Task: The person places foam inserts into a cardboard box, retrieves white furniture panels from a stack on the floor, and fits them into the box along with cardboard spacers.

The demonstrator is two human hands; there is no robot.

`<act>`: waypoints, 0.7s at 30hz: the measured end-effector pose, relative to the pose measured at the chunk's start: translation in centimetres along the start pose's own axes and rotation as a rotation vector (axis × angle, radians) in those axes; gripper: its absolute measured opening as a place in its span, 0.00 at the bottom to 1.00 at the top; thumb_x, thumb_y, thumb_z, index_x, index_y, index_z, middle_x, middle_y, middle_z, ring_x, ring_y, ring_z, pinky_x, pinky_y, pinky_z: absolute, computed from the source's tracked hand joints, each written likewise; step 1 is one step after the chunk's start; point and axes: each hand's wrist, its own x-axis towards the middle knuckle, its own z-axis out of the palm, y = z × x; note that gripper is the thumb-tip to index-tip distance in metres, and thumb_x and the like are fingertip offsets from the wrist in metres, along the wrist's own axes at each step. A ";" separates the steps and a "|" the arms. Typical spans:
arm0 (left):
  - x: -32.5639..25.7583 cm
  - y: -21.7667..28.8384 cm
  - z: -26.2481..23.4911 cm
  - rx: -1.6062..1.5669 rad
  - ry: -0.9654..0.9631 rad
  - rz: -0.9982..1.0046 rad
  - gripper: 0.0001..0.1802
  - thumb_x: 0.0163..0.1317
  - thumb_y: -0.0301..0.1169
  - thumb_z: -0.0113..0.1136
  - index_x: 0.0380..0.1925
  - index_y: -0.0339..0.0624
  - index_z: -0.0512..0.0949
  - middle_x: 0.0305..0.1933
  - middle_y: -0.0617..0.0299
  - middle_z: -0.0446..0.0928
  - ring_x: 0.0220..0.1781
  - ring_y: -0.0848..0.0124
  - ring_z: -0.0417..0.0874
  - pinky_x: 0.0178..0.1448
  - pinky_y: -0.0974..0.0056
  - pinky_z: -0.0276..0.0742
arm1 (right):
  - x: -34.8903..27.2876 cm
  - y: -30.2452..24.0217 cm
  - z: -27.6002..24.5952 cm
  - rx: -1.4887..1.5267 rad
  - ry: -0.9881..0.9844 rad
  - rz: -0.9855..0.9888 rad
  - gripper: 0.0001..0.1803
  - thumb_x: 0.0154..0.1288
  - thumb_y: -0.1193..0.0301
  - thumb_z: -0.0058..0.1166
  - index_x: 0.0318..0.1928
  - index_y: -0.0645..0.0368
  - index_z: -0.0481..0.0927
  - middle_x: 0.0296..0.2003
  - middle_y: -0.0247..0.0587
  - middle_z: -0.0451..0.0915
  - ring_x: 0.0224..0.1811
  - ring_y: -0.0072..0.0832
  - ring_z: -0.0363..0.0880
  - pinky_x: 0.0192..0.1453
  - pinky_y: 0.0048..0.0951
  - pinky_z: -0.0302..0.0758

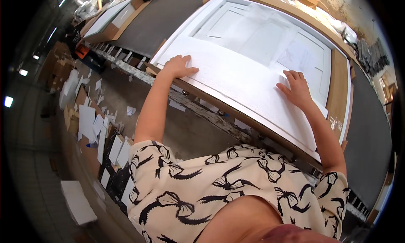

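Observation:
A white foam sheet (236, 80) lies over the near part of a white panelled piece of furniture (322, 76), which sits in an open cardboard box (337, 89). My left hand (178, 67) rests on the sheet's left end by the box's near edge, its thumb spread from the fingers. Toward the right end of the sheet, my right hand (296, 87) lies with fingers apart, close to the sheet's far edge. Neither hand grips anything that I can see. Thin clear wrapping (257, 27) covers part of the panelled piece beyond the sheet.
The box stands on a conveyor with a dark belt (162, 21) and a worn metal side rail (126, 65). Another open box (120, 19) sits farther left, near a person (80, 44). Board offcuts and paper scraps (87, 120) litter the floor at left. A white block (78, 200) lies lower left.

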 end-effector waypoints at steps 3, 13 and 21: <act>0.2 -1.7 0.8 -0.015 0.033 0.026 0.43 0.52 0.58 0.59 0.60 0.37 0.67 0.64 0.42 0.64 0.67 0.52 0.64 0.68 0.57 0.61 | -3.0 0.5 -1.3 -0.009 -0.049 0.036 0.26 0.63 0.57 0.54 0.58 0.56 0.71 0.57 0.50 0.70 0.59 0.43 0.65 0.62 0.42 0.65; 0.9 -1.3 0.8 -0.027 0.072 -0.043 0.44 0.51 0.59 0.59 0.57 0.34 0.70 0.61 0.44 0.69 0.62 0.54 0.71 0.64 0.58 0.66 | -7.4 0.7 -0.8 -0.198 -0.353 0.169 0.33 0.70 0.45 0.28 0.70 0.45 0.55 0.72 0.45 0.43 0.75 0.39 0.36 0.76 0.38 0.34; -0.8 -3.9 3.5 -0.476 1.057 0.257 0.16 0.58 0.37 0.62 0.42 0.39 0.78 0.49 0.50 0.78 0.51 0.55 0.77 0.54 0.57 0.72 | -6.9 0.4 -2.8 -0.087 -0.126 0.108 0.27 0.70 0.51 0.40 0.65 0.48 0.64 0.69 0.46 0.51 0.72 0.44 0.46 0.72 0.42 0.51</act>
